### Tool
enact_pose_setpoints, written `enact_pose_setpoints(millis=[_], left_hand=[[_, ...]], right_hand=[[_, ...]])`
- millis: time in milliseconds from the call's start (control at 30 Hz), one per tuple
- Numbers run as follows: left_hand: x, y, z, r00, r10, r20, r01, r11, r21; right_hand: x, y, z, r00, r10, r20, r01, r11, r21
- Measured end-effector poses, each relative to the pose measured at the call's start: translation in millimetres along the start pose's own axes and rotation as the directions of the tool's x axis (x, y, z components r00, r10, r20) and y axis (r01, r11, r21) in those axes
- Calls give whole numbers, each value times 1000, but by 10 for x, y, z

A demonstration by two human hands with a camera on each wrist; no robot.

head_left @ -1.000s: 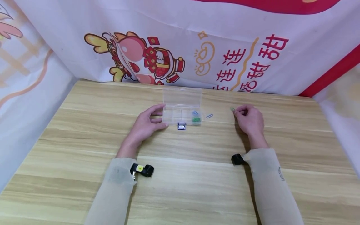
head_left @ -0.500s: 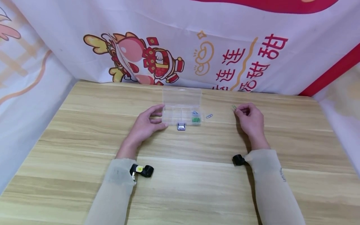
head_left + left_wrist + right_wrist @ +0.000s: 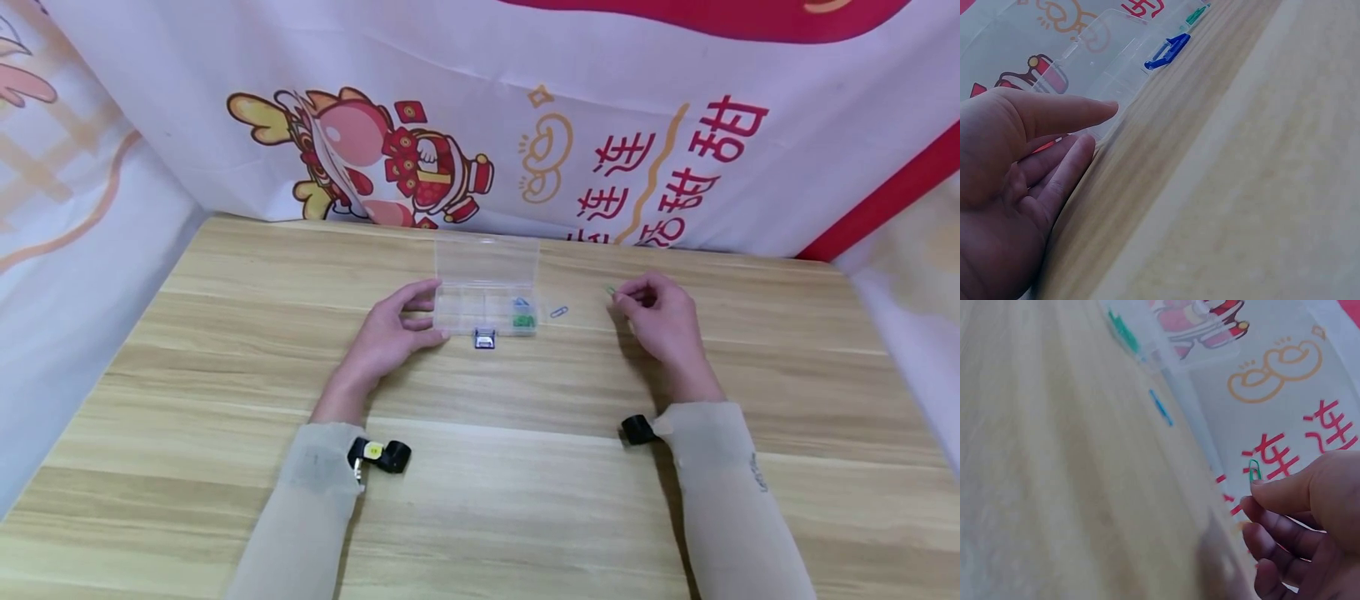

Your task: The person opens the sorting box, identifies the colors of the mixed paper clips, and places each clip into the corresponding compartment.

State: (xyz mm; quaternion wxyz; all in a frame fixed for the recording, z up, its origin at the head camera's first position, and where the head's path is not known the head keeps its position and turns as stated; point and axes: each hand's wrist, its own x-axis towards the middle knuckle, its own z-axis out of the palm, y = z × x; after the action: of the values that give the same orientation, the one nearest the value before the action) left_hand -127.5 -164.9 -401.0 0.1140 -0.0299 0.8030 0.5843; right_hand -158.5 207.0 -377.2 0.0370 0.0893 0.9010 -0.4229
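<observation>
A clear plastic compartment box lies open at the middle of the wooden table, with green and blue clips in its right front cell. My left hand rests against the box's left front corner, fingers relaxed and touching its wall. My right hand hovers right of the box and pinches a green paper clip between thumb and forefinger; the same clip sticks up from the fingertips in the right wrist view. A blue paper clip lies on the table between box and right hand.
A small dark blue binder clip sits at the box's front edge, also seen as the blue clip. A printed cloth backdrop rises behind and beside the table. Wrist cameras sit on both sleeved forearms.
My right hand has shifted slightly left toward the box with the green paper clip pinched. The left hand and the box have stayed put.
</observation>
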Motion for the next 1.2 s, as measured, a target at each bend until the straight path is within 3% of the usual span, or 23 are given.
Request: enact_pose_setpoints(millis=[200, 467, 700, 1200], left_hand=[[-6, -2, -3, 1000, -1, 1, 1, 1000, 3], [-13, 3, -4, 1000, -3, -6, 3, 1000, 8], [-9, 5, -1, 1000, 5, -9, -5, 1000, 5], [-1, -5, -2, 1000, -4, 0, 4, 1000, -5]], right_hand=[[-51, -75, -32, 998, -63, 28, 63, 998, 3], [-110, -161, 4, 994, -83, 65, 83, 997, -4], [-159, -263, 127, 988, -93, 124, 94, 996, -2], [-235, -361, 402, 960, -198, 198, 197, 980, 26]])
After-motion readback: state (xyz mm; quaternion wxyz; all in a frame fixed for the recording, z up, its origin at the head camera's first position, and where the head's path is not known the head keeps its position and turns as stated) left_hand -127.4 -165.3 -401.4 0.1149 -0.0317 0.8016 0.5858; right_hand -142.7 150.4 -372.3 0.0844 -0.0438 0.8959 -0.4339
